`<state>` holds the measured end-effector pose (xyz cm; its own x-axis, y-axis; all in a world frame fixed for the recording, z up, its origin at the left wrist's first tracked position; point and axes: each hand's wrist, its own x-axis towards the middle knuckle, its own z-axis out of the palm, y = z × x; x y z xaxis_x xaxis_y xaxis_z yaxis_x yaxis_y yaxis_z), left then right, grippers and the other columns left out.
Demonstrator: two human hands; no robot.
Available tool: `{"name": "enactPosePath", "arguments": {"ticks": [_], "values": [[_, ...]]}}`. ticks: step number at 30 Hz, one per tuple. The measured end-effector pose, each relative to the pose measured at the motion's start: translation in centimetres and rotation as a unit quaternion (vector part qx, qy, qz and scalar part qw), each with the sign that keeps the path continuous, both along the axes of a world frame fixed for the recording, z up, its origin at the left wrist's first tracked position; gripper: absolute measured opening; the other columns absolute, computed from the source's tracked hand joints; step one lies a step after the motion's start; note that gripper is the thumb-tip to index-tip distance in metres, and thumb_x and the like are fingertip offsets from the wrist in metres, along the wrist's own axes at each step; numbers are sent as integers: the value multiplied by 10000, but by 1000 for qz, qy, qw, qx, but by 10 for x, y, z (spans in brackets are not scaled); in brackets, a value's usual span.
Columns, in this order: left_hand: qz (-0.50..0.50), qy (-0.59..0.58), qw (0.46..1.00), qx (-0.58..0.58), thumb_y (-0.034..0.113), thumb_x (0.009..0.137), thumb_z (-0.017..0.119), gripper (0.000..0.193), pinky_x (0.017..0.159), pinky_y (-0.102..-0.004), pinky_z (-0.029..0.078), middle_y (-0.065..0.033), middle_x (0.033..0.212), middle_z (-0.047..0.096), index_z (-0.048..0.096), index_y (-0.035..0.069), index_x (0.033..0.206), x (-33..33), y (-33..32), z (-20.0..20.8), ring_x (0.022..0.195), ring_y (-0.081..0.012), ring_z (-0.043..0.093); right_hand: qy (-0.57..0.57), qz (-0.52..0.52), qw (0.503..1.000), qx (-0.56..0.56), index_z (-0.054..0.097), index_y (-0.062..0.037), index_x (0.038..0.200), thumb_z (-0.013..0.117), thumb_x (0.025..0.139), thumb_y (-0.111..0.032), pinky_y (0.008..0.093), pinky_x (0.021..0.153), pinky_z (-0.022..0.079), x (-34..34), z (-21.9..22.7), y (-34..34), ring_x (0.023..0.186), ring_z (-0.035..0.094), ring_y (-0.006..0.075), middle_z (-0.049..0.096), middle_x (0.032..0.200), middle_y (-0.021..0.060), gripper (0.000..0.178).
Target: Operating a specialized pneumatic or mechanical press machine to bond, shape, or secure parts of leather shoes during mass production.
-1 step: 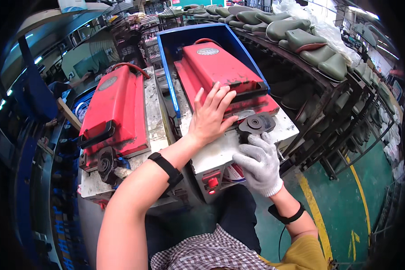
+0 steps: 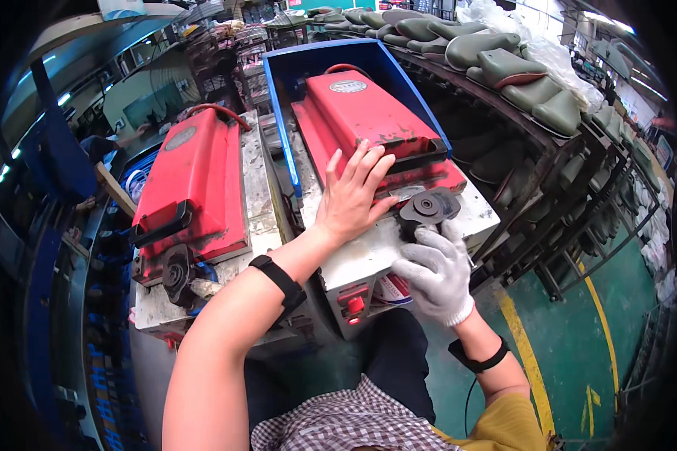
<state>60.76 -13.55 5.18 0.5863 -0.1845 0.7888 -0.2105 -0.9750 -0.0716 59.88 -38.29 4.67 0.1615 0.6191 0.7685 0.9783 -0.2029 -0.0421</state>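
Note:
My bare left hand (image 2: 356, 188) lies open, fingers spread, on the front of a red metal cover (image 2: 368, 109), close beside its black handle (image 2: 412, 158). My right hand (image 2: 436, 274), in a pale knitted glove, is closed with its fingers curled round the lower part of a black latch (image 2: 429, 206). That latch has a round hub and sits at the front edge of the white machine top (image 2: 361, 255); the glove hides what lies beneath it. To the left stands a matching machine with a red cover (image 2: 192, 177) and its own black latch (image 2: 177, 275).
A blue tray-like guard (image 2: 287, 150) surrounds the back of the right machine. A red switch (image 2: 355, 305) is on its front. At right, a dark metal rack (image 2: 534, 143) carries several green shoe-shaped pieces (image 2: 508, 68). Yellow lines (image 2: 530, 353) mark the green floor.
My right hand has shifted very slightly to the right at the latch. My left hand stays where it was on the red cover.

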Motion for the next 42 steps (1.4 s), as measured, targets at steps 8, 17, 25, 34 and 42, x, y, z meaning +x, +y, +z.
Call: {"name": "enactPosePath", "arguments": {"ticks": [8, 17, 25, 34, 42], "values": [[-8, 7, 1000, -4, 459, 879, 737, 788, 1221, -553, 155, -75, 1564, 420, 414, 158, 1531, 1, -7, 2, 1520, -286, 322, -33, -194, 953, 232, 670, -63, 1158, 561, 882, -62, 496, 1113, 398, 102, -36, -50, 1118, 631, 337, 686, 1133, 134, 296], [9, 64, 998, -14, 515, 938, 662, 759, 1236, -568, 145, -115, 1600, 383, 392, 166, 1556, -21, 0, 20, 1556, -329, 230, -39, -126, 988, 78, 678, -153, 1281, 719, 815, -136, 474, 1139, 369, 81, 54, 45, 1303, 525, 349, 637, 1292, 110, 469], [175, -13, 982, -74, 217, 864, 749, 348, 1158, -490, 297, -120, 1362, 602, 673, 111, 1187, -190, 93, 84, 1426, -363, 451, -2, -121, 992, 37, 706, -134, 1115, 725, 766, -180, 460, 951, 468, 93, 54, 72, 1046, 612, 329, 665, 1007, 95, 352], [245, -32, 967, -68, 215, 930, 676, 171, 1045, -420, 330, -91, 1071, 637, 672, 94, 1050, -287, 192, 35, 1121, -296, 572, 3, -136, 989, 52, 709, -118, 1068, 738, 754, -158, 459, 928, 487, 85, 57, 74, 1011, 625, 340, 672, 964, 110, 318], [236, -35, 967, -88, 251, 935, 680, 202, 1044, -429, 336, -78, 975, 631, 676, 86, 1051, -280, 204, 28, 1049, -291, 572, 22, -136, 989, 46, 709, -122, 1087, 745, 751, -135, 457, 968, 484, 83, 56, 75, 1056, 622, 349, 678, 1011, 125, 338]]}}
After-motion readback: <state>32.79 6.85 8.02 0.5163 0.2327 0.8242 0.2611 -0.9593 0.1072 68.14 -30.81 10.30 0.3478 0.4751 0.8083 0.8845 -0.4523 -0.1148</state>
